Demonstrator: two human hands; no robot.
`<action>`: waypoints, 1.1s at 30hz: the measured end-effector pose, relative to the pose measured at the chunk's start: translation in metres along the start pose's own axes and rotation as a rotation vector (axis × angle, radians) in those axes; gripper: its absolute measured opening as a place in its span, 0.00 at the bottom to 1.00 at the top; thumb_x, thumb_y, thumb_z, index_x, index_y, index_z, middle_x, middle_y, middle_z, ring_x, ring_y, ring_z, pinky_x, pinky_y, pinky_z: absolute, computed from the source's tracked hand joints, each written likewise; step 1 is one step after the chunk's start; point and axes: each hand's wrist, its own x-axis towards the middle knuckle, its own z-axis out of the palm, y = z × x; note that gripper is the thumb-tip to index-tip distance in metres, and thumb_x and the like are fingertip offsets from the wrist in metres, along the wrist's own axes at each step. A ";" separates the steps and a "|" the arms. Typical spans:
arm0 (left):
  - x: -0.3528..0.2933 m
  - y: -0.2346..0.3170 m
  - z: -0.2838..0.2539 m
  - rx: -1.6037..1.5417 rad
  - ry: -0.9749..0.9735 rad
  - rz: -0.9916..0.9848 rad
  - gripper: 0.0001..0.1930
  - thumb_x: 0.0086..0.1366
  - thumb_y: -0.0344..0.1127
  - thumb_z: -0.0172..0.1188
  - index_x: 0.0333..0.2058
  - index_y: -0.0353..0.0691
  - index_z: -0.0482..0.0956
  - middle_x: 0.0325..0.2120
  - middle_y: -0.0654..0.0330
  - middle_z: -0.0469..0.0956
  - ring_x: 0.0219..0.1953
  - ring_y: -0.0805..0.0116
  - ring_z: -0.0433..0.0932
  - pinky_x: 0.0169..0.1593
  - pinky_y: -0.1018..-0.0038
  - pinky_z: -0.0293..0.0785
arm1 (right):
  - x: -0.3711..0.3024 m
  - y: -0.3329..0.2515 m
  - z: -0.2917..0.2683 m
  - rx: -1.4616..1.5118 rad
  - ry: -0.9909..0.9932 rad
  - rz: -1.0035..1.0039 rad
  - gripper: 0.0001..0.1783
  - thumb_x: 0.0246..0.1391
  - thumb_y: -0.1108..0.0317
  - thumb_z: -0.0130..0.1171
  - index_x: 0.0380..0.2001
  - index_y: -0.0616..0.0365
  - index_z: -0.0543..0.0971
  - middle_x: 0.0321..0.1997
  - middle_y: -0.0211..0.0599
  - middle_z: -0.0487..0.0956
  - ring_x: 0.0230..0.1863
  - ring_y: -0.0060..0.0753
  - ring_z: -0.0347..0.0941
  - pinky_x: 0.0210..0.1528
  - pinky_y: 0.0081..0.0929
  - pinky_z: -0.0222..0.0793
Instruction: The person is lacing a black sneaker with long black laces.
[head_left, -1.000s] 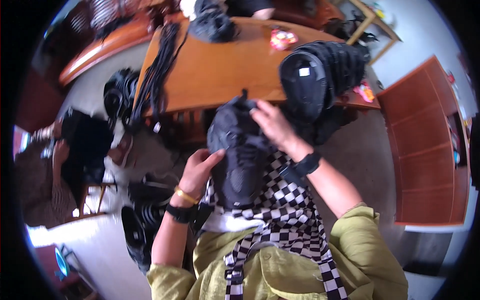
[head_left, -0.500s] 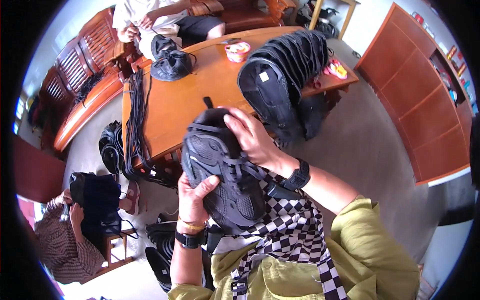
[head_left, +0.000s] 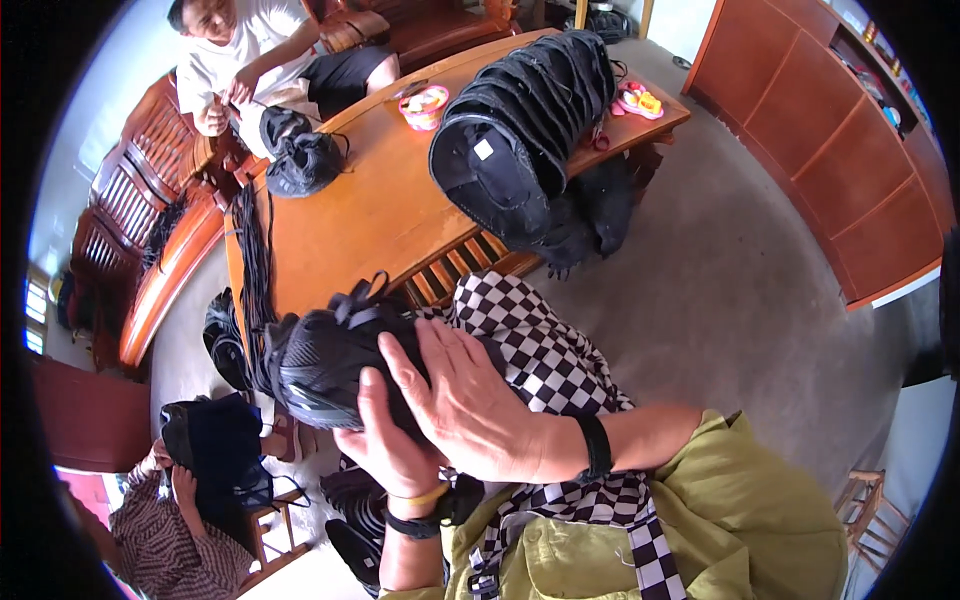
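A black lace-up shoe upper point(head_left: 325, 365) with a mesh panel is held low in front of me, at the near edge of the table. My left hand point(head_left: 395, 440) grips it from below, the thumb pointing up along its side. My right hand point(head_left: 470, 405) is laid across its top and near side, fingers long and close together, pressing it against the left hand. Its laces point(head_left: 360, 300) stick up at the far side. Both hands hide much of the upper. The checkered apron point(head_left: 540, 340) on my lap lies just to the right.
On the wooden table point(head_left: 370, 225) stand a row of nested black uppers point(head_left: 490, 150), a pink tub point(head_left: 423, 107) and another black upper point(head_left: 303, 160). Black laces point(head_left: 255, 260) hang over its left edge. One person point(head_left: 250, 70) sits beyond; another point(head_left: 180, 510) sits at lower left. Cabinets point(head_left: 830, 150) line the right.
The upper has swung left and turned, its laces now on the far side. My right hand has slid from its opening across it. The view has shifted, so the table sits farther left.
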 end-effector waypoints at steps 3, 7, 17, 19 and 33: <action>-0.011 -0.003 0.007 0.018 -0.031 0.006 0.15 0.68 0.28 0.57 0.52 0.31 0.78 0.48 0.53 0.82 0.46 0.64 0.82 0.52 0.67 0.78 | -0.009 0.010 -0.008 -0.020 0.063 0.006 0.39 0.56 0.65 0.53 0.67 0.74 0.58 0.56 0.74 0.71 0.58 0.65 0.70 0.66 0.50 0.61; -0.016 -0.010 0.010 0.070 -0.094 0.067 0.18 0.67 0.19 0.55 0.56 0.28 0.74 0.51 0.50 0.80 0.52 0.60 0.80 0.61 0.63 0.74 | -0.022 0.018 -0.015 0.109 0.147 0.021 0.42 0.51 0.69 0.57 0.67 0.76 0.57 0.53 0.70 0.72 0.54 0.62 0.72 0.60 0.46 0.67; -0.029 -0.001 -0.018 0.596 -0.548 0.410 0.06 0.64 0.29 0.59 0.30 0.32 0.77 0.35 0.51 0.79 0.37 0.62 0.78 0.41 0.68 0.73 | -0.041 0.048 -0.019 0.477 0.016 0.233 0.40 0.41 0.81 0.60 0.63 0.70 0.66 0.52 0.62 0.77 0.50 0.59 0.78 0.53 0.43 0.74; -0.039 0.005 -0.029 0.693 -0.782 0.304 0.05 0.60 0.27 0.62 0.27 0.33 0.77 0.33 0.49 0.78 0.35 0.57 0.79 0.40 0.66 0.74 | -0.044 0.070 -0.031 0.526 -0.108 0.373 0.28 0.54 0.78 0.56 0.60 0.68 0.70 0.51 0.64 0.78 0.53 0.62 0.76 0.54 0.44 0.74; -0.043 -0.044 -0.087 1.212 -0.674 0.274 0.07 0.51 0.25 0.68 0.29 0.37 0.78 0.34 0.54 0.77 0.41 0.53 0.75 0.48 0.63 0.72 | -0.119 0.283 0.017 -0.008 -0.508 0.988 0.21 0.63 0.60 0.54 0.46 0.71 0.79 0.49 0.67 0.79 0.56 0.64 0.74 0.58 0.49 0.70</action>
